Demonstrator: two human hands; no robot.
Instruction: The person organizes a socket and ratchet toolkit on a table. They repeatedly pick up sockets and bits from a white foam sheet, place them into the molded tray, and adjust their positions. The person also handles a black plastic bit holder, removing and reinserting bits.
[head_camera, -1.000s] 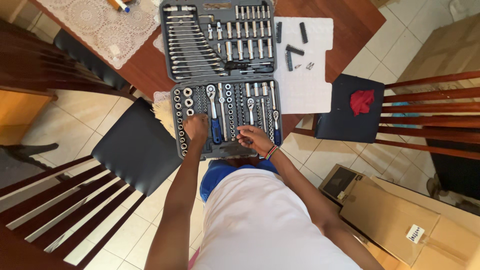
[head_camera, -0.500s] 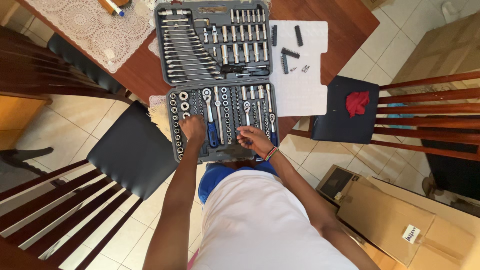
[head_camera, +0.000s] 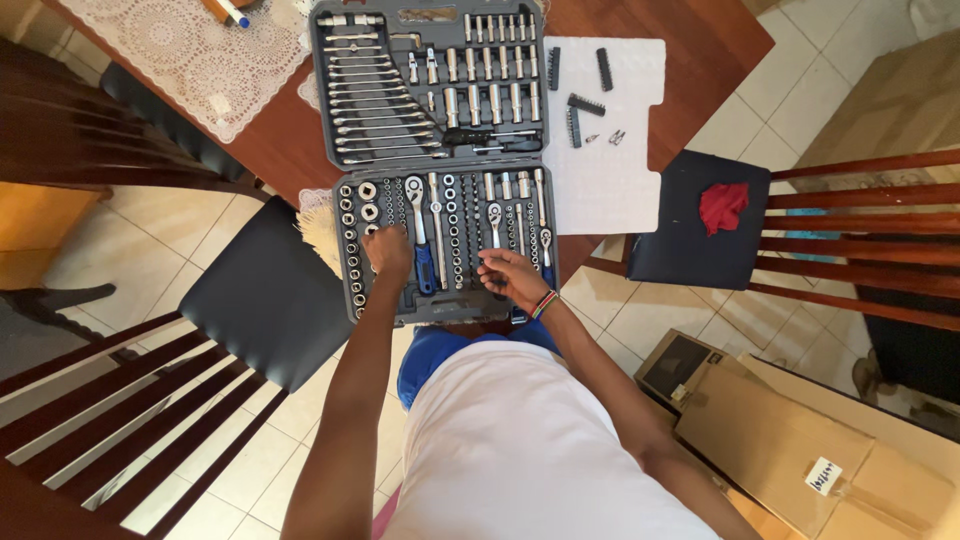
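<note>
From the head view, you have one grey tool case (head_camera: 330, 190) open on the wooden table (head_camera: 700, 50), its near tray holding three ratchets (head_camera: 418, 235) among rows of sockets. Your left hand (head_camera: 388, 250) rests curled on the sockets at the tray's left; whether it pinches one is hidden. Your right hand (head_camera: 512, 275), fingers bent loosely, touches the bit rows, seemingly holding nothing. Both hands sit almost where they did a moment ago.
</note>
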